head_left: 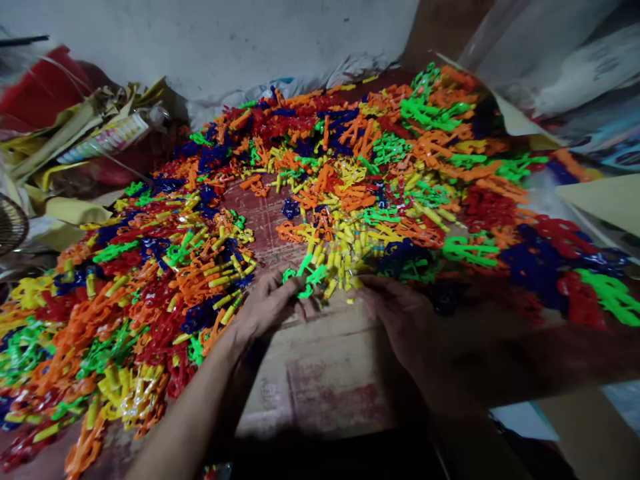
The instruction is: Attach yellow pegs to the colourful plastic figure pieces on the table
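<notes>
My left hand (267,300) is closed, thumb and fingers pinching a bright green plastic piece (314,279) with an openwork shape. What exact kind of toy part it is, I cannot make out. Just beyond it lies a heap of short yellow tubes (340,253). At the near right edge of that heap is my right hand (395,307), its fingertips drawn together on a small yellow tube (356,283). Shadow and blur hide part of the right fingers. Both hands are low over the worn tabletop (320,373).
Orange, red, blue, green and yellow plastic pieces lie in big piles on the left (125,300) and at the back right (425,147). A pale wall (250,40) stands behind. Crumpled packaging (105,133) and a red container (43,90) sit at far left; plastic bags (580,80) at right.
</notes>
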`<state>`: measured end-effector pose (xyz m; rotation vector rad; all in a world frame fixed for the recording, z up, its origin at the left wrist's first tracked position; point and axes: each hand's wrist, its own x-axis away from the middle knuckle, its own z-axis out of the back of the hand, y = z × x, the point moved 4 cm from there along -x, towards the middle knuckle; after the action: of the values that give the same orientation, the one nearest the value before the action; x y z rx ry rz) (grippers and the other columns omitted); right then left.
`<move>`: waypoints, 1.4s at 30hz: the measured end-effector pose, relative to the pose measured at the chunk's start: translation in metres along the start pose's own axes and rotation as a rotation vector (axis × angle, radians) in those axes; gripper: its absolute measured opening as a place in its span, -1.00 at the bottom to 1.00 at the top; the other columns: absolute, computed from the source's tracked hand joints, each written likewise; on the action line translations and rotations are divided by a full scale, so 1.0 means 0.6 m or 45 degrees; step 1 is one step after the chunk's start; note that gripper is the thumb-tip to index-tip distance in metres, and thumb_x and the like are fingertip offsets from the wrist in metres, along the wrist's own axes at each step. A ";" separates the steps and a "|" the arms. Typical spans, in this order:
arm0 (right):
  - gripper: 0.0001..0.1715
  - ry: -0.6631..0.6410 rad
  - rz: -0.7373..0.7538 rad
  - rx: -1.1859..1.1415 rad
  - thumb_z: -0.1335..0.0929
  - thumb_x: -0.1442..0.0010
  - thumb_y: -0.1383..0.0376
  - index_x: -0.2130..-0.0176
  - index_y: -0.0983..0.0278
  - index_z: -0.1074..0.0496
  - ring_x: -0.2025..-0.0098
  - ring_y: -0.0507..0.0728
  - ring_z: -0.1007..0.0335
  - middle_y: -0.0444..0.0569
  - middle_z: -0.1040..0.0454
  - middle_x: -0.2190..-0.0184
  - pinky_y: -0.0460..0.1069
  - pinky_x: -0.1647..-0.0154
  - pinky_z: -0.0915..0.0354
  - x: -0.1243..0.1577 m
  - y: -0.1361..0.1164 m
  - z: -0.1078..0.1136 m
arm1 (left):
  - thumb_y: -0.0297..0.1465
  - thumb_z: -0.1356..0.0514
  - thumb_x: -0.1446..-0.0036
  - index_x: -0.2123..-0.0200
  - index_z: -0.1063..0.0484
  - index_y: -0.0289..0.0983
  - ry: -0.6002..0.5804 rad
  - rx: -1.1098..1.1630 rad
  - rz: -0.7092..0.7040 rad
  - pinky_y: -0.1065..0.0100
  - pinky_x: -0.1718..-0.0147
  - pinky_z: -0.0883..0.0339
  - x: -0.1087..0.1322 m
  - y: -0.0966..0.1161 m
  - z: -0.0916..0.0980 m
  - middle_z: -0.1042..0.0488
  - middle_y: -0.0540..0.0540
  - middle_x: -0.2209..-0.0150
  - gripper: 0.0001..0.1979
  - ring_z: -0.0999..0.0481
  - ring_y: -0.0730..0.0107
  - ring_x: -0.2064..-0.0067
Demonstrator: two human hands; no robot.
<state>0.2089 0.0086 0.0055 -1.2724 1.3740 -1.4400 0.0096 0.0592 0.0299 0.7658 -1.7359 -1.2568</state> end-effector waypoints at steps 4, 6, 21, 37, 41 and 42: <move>-0.74 -0.056 -0.112 -0.019 -0.48 -0.06 0.12 0.28 0.23 -0.59 0.53 0.00 -0.07 -0.14 -0.33 0.56 -0.08 0.55 -0.07 -0.001 0.018 -0.012 | -0.16 -0.29 -0.14 0.19 -0.39 -0.30 -0.205 0.057 0.057 0.52 0.65 -0.02 0.017 -0.022 -0.025 -0.45 0.01 0.47 -0.66 -0.24 0.62 0.64; -0.74 -0.195 -0.122 -0.043 -0.45 -0.10 0.09 0.32 0.22 -0.57 0.49 0.02 -0.10 -0.14 -0.31 0.54 -0.08 0.51 -0.10 0.002 0.024 -0.018 | -0.14 -0.30 -0.14 0.24 -0.36 -0.29 -0.249 0.036 0.111 0.53 0.64 0.05 0.022 -0.032 -0.032 -0.41 0.05 0.49 -0.66 -0.16 0.66 0.64; -0.59 -0.596 -0.352 -0.428 -0.50 0.00 0.02 0.31 0.20 -0.36 0.57 -0.06 0.01 -0.27 -0.13 0.56 -0.13 0.55 -0.14 0.022 0.044 -0.040 | -0.11 -0.31 -0.15 0.23 -0.30 -0.26 -0.425 0.066 0.161 0.52 0.61 0.06 0.042 -0.042 -0.044 -0.43 0.00 0.47 -0.62 -0.20 0.62 0.60; -0.72 -0.521 -0.140 -0.250 -0.40 -0.20 0.06 0.26 0.18 -0.34 0.51 -0.02 -0.20 -0.23 -0.27 0.53 -0.11 0.45 -0.28 0.040 0.023 -0.016 | -0.18 -0.39 -0.03 0.24 -0.38 -0.28 -0.445 0.417 0.320 0.55 0.71 0.26 0.043 -0.067 -0.063 -0.36 0.01 0.53 -0.63 -0.05 0.68 0.65; -0.73 -0.563 -0.020 0.079 -0.36 -0.24 0.07 0.26 0.21 -0.34 0.45 0.03 -0.31 -0.16 -0.37 0.47 -0.06 0.39 -0.29 0.039 0.016 -0.007 | -0.18 -0.40 -0.02 0.22 -0.41 -0.29 -0.453 0.356 0.343 0.54 0.70 0.25 0.046 -0.073 -0.063 -0.36 0.02 0.54 -0.62 -0.03 0.68 0.65; -0.75 -0.623 0.047 0.217 -0.34 -0.26 0.08 0.27 0.22 -0.35 0.46 0.03 -0.30 -0.16 -0.37 0.49 -0.06 0.40 -0.26 0.036 0.009 -0.004 | -0.18 -0.40 -0.02 0.21 -0.40 -0.29 -0.444 0.348 0.347 0.54 0.70 0.25 0.047 -0.074 -0.062 -0.37 0.02 0.54 -0.61 -0.04 0.68 0.65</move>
<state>0.2011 -0.0126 0.0038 -1.3637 0.9227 -1.0958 0.0300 0.0052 0.0006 0.4545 -2.2433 -1.0210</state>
